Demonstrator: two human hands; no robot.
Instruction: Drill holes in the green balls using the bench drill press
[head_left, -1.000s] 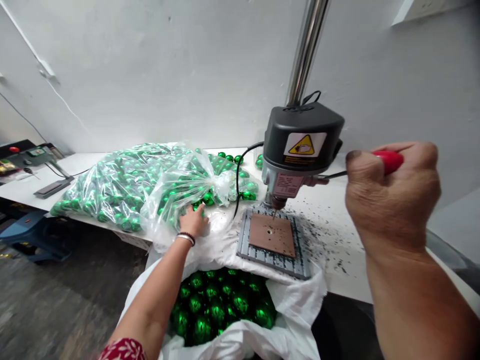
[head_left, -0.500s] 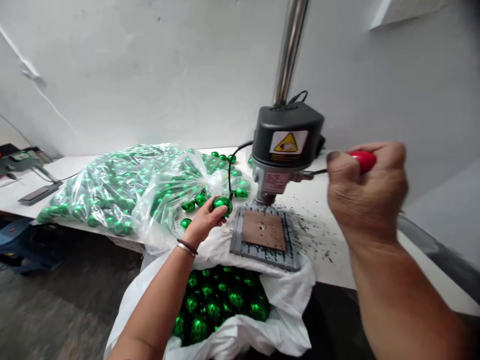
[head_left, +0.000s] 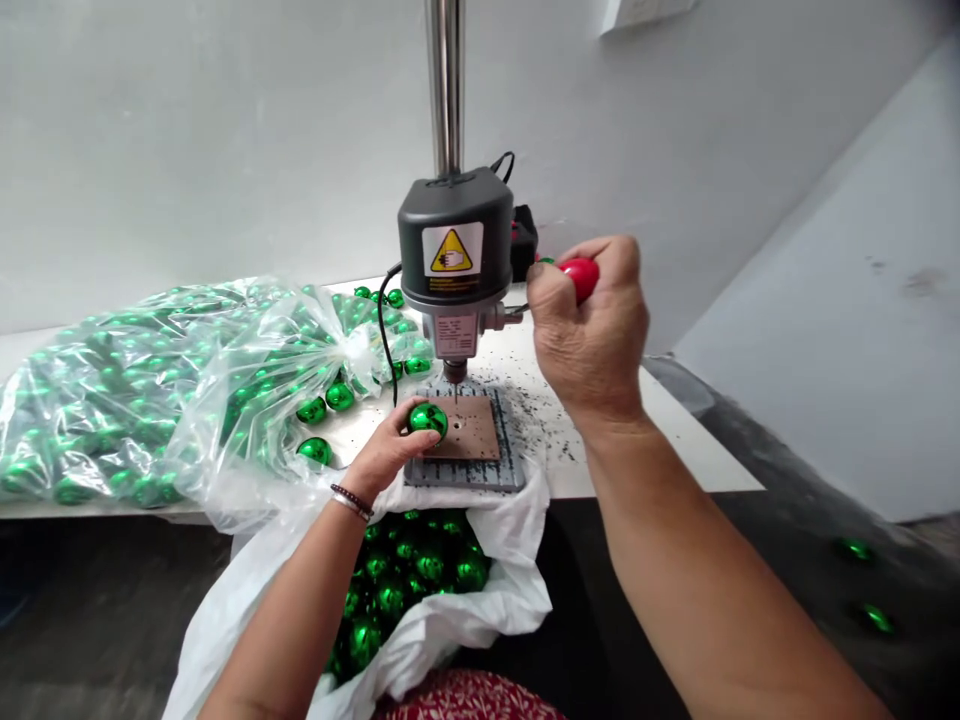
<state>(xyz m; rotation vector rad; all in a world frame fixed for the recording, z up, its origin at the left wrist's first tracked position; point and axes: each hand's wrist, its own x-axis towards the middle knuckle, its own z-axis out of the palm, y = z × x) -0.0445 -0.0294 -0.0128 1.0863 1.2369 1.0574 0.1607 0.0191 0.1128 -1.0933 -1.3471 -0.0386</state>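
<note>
The left hand (head_left: 386, 450) pinches a green ball (head_left: 427, 424) between thumb and fingers, just left of the board's hole (head_left: 457, 425) and the drill bit (head_left: 455, 393) (dark flecks lie all round). The right hand (head_left: 592, 335) grips the red knob (head_left: 582, 279), farther from the ball.

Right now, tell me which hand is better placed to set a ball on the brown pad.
Left, I'd judge: the left hand holds a ball by the pad, while the right hand is wrapped around the red knob.
</note>
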